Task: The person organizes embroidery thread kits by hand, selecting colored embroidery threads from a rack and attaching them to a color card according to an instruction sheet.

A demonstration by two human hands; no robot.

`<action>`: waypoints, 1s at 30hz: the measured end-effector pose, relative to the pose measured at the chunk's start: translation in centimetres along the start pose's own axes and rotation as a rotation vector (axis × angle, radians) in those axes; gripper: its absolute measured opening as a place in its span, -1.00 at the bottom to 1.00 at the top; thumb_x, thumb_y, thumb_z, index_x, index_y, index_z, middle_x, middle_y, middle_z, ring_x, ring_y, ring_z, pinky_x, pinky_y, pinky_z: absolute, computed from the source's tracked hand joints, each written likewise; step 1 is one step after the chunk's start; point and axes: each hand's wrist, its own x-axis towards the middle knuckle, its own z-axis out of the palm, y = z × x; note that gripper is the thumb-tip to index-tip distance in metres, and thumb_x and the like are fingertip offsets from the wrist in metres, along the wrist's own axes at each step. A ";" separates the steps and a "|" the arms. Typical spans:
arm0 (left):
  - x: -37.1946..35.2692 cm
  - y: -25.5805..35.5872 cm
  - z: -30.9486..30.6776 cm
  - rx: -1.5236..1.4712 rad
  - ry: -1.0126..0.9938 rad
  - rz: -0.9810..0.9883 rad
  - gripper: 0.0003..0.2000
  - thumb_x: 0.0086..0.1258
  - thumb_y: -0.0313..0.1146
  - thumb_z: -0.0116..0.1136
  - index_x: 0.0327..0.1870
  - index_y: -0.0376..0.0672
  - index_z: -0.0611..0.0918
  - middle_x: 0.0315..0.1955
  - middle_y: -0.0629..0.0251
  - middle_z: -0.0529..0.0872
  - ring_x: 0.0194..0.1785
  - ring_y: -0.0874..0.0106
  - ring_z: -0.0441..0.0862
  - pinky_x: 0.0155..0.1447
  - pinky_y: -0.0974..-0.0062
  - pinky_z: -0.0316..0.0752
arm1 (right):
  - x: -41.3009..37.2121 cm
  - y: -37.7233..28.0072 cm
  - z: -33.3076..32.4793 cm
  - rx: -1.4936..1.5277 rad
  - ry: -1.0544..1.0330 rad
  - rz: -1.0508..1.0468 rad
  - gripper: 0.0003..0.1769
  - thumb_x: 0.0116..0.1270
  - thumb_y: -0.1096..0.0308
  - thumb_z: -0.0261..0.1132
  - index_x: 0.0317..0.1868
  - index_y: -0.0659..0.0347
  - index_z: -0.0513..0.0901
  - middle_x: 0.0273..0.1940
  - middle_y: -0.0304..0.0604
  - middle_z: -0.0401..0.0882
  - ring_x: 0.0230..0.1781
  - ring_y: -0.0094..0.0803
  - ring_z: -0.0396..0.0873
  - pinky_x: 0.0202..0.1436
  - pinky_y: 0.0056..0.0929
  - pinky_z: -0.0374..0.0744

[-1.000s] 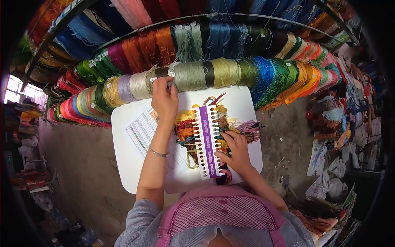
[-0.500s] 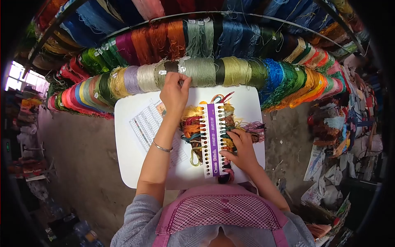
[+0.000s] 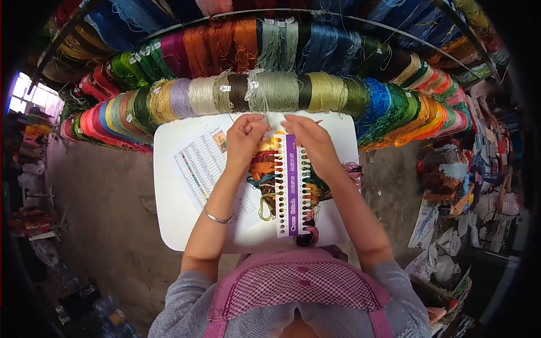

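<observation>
My left hand point(image 3: 248, 135) is closed in a pinch at the top of the white table board point(image 3: 169, 225), just below a row of thread skeins. Pale grey-green thread point(image 3: 266, 110) runs down from the grey-green skein point(image 3: 275, 90) to its fingertips. Facing it from the right is my right hand point(image 3: 311, 141), its fingers smeared by motion near the strands. Under both hands lies a white cross-stitch thread card point(image 3: 292, 191) with a purple band and holes along both edges. Bundles of coloured thread point(image 3: 262, 169) hang from those holes on either side.
A printed chart sheet point(image 3: 194, 169) lies on the board's left half. Racks of coloured skeins point(image 3: 225, 45) curve across the back, some with small white labels point(image 3: 225, 88). Bags and bundles point(image 3: 445, 259) are piled along the right.
My left hand has drawn down from the skeins, with thread trailing from it. My right hand has left the card's right edge and moved up toward my left hand.
</observation>
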 end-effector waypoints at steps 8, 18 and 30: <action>0.0 0.2 -0.6 0.060 0.035 -0.017 -0.85 0.34 -0.42 0.31 -0.19 -0.32 0.70 -0.42 0.39 0.72 -0.47 0.70 0.52 -0.40 0.75 0.39 | 5.2 1.8 1.9 0.030 0.004 -0.035 -0.62 0.51 0.20 0.13 0.18 0.24 0.56 0.04 -0.20 0.63 -0.01 -0.59 0.47 0.03 -0.57 0.37; 0.5 0.7 -1.0 0.150 0.033 -0.035 -0.89 0.36 -0.47 0.23 -0.22 -0.33 0.70 -0.40 0.37 0.72 -0.49 0.69 0.48 -0.38 0.73 0.39 | 5.8 2.8 2.8 0.028 0.003 0.052 -0.71 0.45 0.23 0.22 0.00 0.27 0.64 -0.15 -0.31 0.64 -0.14 -0.64 0.48 -0.10 -0.64 0.42; 0.3 0.7 -1.3 0.187 0.143 0.058 -0.90 0.31 -0.51 0.20 -0.25 -0.33 0.69 -0.44 0.38 0.72 -0.47 0.69 0.56 -0.37 0.72 0.44 | 6.9 4.8 3.2 0.143 0.069 -0.068 -0.83 0.37 0.41 0.29 -0.17 0.37 0.68 -0.31 -0.23 0.67 -0.33 -0.61 0.53 -0.19 -0.60 0.50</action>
